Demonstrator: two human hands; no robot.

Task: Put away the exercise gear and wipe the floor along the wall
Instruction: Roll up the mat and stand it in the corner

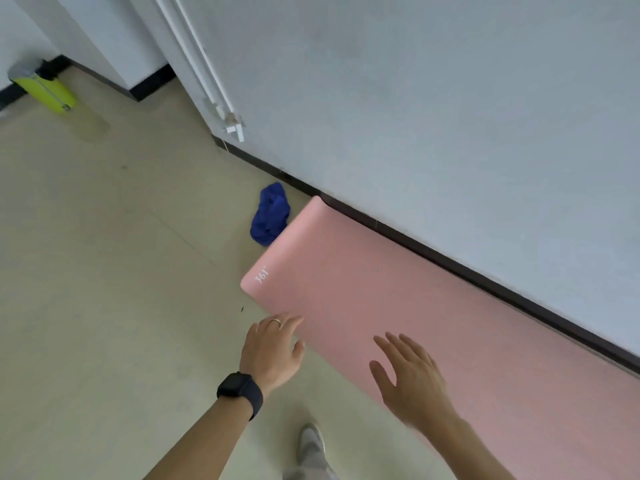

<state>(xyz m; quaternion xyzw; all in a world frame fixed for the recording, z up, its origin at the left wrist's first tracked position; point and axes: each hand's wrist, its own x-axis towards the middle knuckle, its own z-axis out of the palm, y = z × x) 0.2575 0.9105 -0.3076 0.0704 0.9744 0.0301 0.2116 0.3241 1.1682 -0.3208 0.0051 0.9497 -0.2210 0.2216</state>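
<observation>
As the right hand hovers spread-fingered over the mat and the left hand meets its edge, hold unclear, roll it tightly from the end.

A pink mat lay unrolled and flat on the floor, its long edge against the dark baseboard, a white logo at one corner. A crumpled blue cloth lay just beside its short end.

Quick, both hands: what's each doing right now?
Left hand: at near edge of the pink mat; grip cannot be told.
Right hand: open, fingers spread over the mat, holding nothing.
</observation>
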